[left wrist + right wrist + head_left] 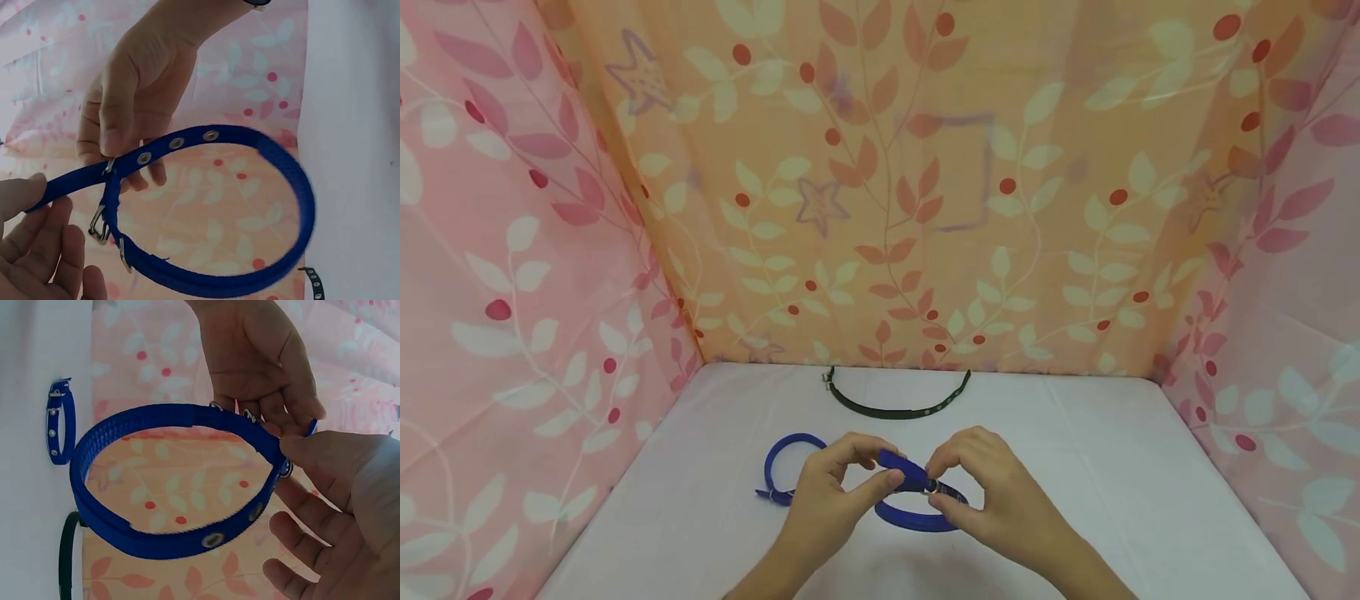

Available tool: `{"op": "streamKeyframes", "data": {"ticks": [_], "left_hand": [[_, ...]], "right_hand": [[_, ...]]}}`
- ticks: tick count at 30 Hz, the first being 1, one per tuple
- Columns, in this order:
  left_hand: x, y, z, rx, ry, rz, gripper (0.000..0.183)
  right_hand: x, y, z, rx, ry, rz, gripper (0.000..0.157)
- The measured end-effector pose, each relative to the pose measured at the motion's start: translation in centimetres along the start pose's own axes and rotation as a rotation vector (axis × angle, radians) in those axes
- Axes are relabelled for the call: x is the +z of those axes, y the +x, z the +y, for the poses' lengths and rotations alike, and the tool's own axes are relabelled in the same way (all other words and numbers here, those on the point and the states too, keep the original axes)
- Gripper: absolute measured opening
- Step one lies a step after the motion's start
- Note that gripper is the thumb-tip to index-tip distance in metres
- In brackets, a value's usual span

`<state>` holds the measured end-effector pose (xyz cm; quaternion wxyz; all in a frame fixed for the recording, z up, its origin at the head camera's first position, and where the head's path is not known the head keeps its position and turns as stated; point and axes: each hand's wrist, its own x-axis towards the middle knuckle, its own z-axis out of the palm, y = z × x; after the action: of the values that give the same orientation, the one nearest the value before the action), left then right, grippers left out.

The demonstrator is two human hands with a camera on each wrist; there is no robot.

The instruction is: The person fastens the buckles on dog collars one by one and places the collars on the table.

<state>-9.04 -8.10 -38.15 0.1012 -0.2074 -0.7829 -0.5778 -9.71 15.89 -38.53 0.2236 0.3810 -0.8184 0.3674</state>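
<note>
Between my hands is a blue buckle collar, bent into a loop above the table. My left hand pinches the strap's tip between thumb and fingers. The right hand pinches the collar beside a small metal loop through which the strap passes. In the left wrist view the buckle hangs just below that loop, with a metal ring farther along the band. Metal eyelets line the strap. Part of the collar in the right wrist view is hidden behind the right thumb.
Another blue collar, closed in a ring, lies on the white table left of my hands. A dark green collar lies unfastened in a curve near the back edge. Patterned cloth encloses the back and both sides.
</note>
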Motion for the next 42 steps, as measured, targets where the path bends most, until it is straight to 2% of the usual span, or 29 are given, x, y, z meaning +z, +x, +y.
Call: {"op": "streamKeyframes", "data": {"ticks": [3,6,9,11,15,16,18,23,28,32,39,42], "left_hand": [[0.1,0.0,-0.2,-0.001,0.033,-0.026,0.017],[0.2,0.0,-0.3,0.034,0.038,-0.039,0.017],[0.1,0.1,-0.4,0.04,0.02,-0.08,0.021],[0.1,0.2,-0.5,-0.002,0.018,-0.137,0.026],[0.2,0.4,-0.5,-0.154,0.034,-0.272,0.037],[0.2,0.4,-0.6,-0.191,0.014,-0.295,0.036],[0.3,0.5,-0.6,-0.218,-0.041,-0.312,0.033],[0.2,0.6,-0.5,-0.22,-0.209,-0.247,0.027],[0.0,0.4,0.1,-0.228,-0.236,-0.15,0.031],[0.1,0.2,0.2,-0.221,-0.236,-0.111,0.031],[0.8,-0.3,-0.2,-0.067,-0.217,-0.029,0.027],[1.2,-0.4,-0.5,-0.026,-0.21,0.007,0.026]], "right_hand": [[0.2,0.1,-0.1,-0.048,0.017,0.011,0.034],[0.5,0.2,-0.3,-0.11,0.006,0.052,0.029],[0.6,0.3,-0.4,-0.16,0.002,0.112,0.027],[0.6,0.4,-0.4,-0.17,0.022,0.155,0.028],[0.7,0.5,-0.5,-0.162,0.089,0.255,0.031],[0.7,0.5,-0.6,-0.157,0.104,0.277,0.03],[0.9,0.5,-0.6,-0.16,0.132,0.318,0.028],[1.2,0.6,-0.7,-0.184,0.166,0.392,0.022],[1.3,0.5,-0.7,-0.156,0.149,0.409,0.028],[1.5,0.4,-0.7,-0.132,0.115,0.424,0.034],[1.6,0.4,-1.0,-0.154,0.061,0.492,0.029],[1.7,0.6,-1.3,-0.181,0.026,0.52,0.029]]}}
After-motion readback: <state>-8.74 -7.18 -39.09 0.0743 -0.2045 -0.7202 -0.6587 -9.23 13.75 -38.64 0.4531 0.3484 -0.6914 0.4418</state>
